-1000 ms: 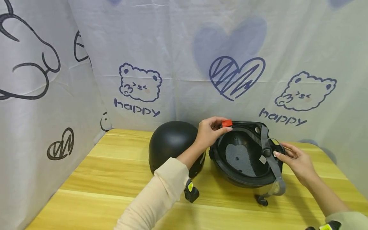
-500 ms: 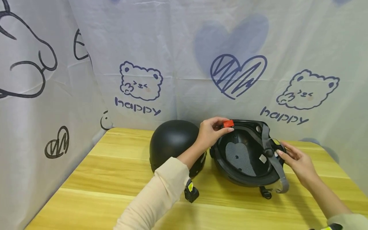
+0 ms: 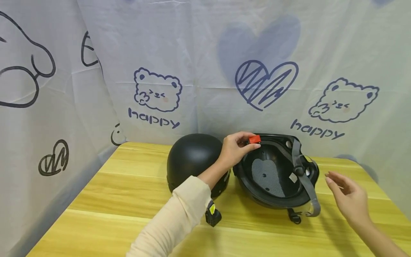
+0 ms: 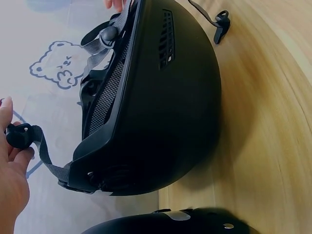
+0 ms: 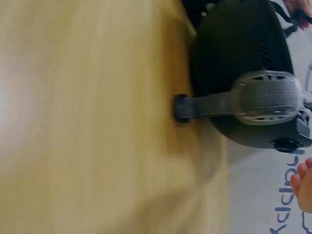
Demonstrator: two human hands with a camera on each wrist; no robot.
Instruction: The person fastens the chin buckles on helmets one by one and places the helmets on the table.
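An upturned black helmet [image 3: 273, 203] shows its hollow, padded inside in the head view. My left hand [image 3: 232, 150] pinches a buckle [image 3: 255, 139], red on the side facing the head camera, above the helmet's left rim. In the left wrist view the same buckle [image 4: 19, 136] looks black and hangs on a grey strap [image 4: 48, 161] attached to the helmet. My right hand [image 3: 350, 200] is apart from the helmet, off its right side, fingers loosely bent and holding nothing. The other strap [image 3: 308, 185] droops over the right rim, with a black buckle end [image 3: 294, 216] below it.
A second black helmet [image 3: 192, 164] sits dome up to the left, partly behind my left forearm. A black strap device with a yellow patch [image 3: 213, 214] is at my left cuff. The wooden table [image 3: 128, 214] meets a printed white cloth [image 3: 205, 46] at the back and left.
My right hand has let go of the helmet's right side and pulled away to the right and down. The left hand keeps its pinch on the buckle, nearly unmoved.
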